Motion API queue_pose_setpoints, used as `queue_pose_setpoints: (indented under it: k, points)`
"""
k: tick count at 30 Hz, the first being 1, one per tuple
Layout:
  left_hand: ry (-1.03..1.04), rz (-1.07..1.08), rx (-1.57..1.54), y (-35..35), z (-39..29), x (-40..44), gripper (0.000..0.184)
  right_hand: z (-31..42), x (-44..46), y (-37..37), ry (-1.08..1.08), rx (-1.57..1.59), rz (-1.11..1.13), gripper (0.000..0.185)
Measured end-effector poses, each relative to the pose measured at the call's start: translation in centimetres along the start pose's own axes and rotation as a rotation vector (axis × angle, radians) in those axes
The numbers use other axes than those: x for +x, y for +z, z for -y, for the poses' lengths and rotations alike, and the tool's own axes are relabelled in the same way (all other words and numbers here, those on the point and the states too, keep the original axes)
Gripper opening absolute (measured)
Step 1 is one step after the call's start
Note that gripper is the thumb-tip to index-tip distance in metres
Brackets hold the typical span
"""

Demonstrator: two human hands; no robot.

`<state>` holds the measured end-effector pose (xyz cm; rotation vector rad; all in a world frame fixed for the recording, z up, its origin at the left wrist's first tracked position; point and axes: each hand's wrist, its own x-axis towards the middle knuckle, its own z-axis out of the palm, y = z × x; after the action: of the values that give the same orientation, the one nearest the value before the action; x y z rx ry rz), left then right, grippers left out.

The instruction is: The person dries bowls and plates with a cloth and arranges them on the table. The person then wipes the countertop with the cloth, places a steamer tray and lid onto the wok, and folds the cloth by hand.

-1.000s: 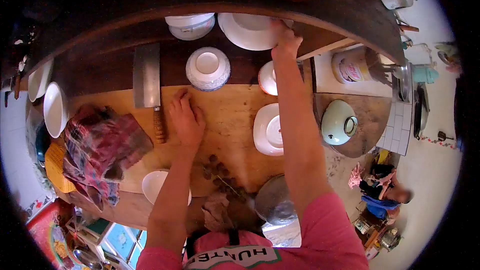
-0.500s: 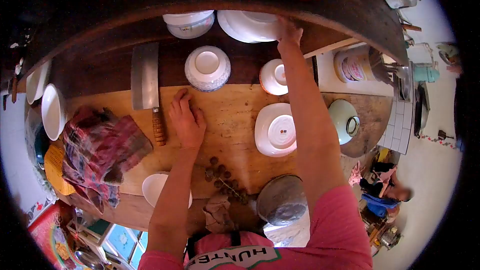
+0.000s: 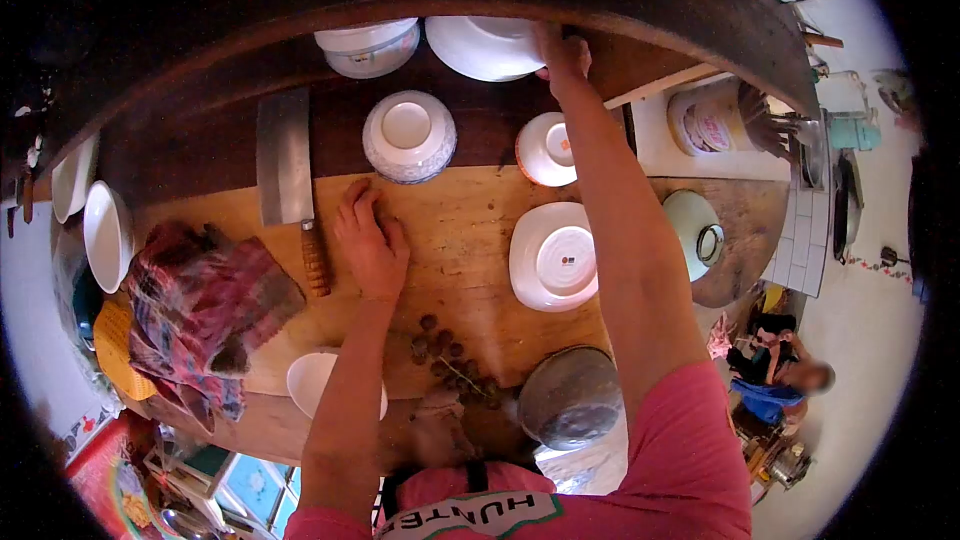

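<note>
My left hand [image 3: 372,240] rests on the wooden table [image 3: 450,230], its fingers loosely spread and holding nothing. A cleaver [image 3: 287,165] with a ribbed wooden handle lies to its left. Under the shelf edge, my right hand [image 3: 568,58] grips the right side of an upside-down white dish [image 3: 485,48]; its fingertips are partly hidden. Near that arm are an overturned orange-rimmed bowl [image 3: 545,148], an overturned squarish white plate [image 3: 553,258] and a pale green bowl [image 3: 690,230], partly covered by the arm. A blue-patterned bowl [image 3: 410,135] sits upside down between my hands.
A dark wooden shelf [image 3: 450,0] overhangs the back, with stacked bowls [image 3: 368,48] beneath. A plaid cloth [image 3: 205,305] and white bowl [image 3: 107,235] are at left. Grapes [image 3: 445,358], a metal bowl [image 3: 570,397] and another white bowl [image 3: 312,380] lie nearby. A person [image 3: 775,375] sits at right.
My right hand has shifted slightly left and the white dish shows differently, with its stacked edges no longer distinct. My left hand stays on the table. The view has moved a little.
</note>
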<state>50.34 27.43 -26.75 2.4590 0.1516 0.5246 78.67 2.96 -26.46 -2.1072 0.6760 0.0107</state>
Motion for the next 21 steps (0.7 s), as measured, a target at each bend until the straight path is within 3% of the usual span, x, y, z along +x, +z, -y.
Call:
queue_pose_setpoints:
  k: [2, 8, 18, 21]
  points:
    - [0.007, 0.0, 0.006, 0.0, 0.1, 0.0, 0.042, 1.5, -0.9, -1.0, 0.103, 0.035, 0.065, 0.088]
    - [0.017, -0.009, 0.002, 0.0, 0.0, -0.1, 0.04, 1.1, -0.3, -0.1, 0.075, 0.096, 0.031, 0.084]
    - [0.039, 0.011, 0.017, 0.1, 0.0, 0.0, 0.035, 0.2, 0.9, 1.2, -0.078, -0.059, -0.055, 0.068]
    - [0.019, 0.007, 0.003, 0.1, -0.1, -0.1, 0.035, 0.0, -1.0, 0.2, -0.183, -0.098, -0.019, 0.072]
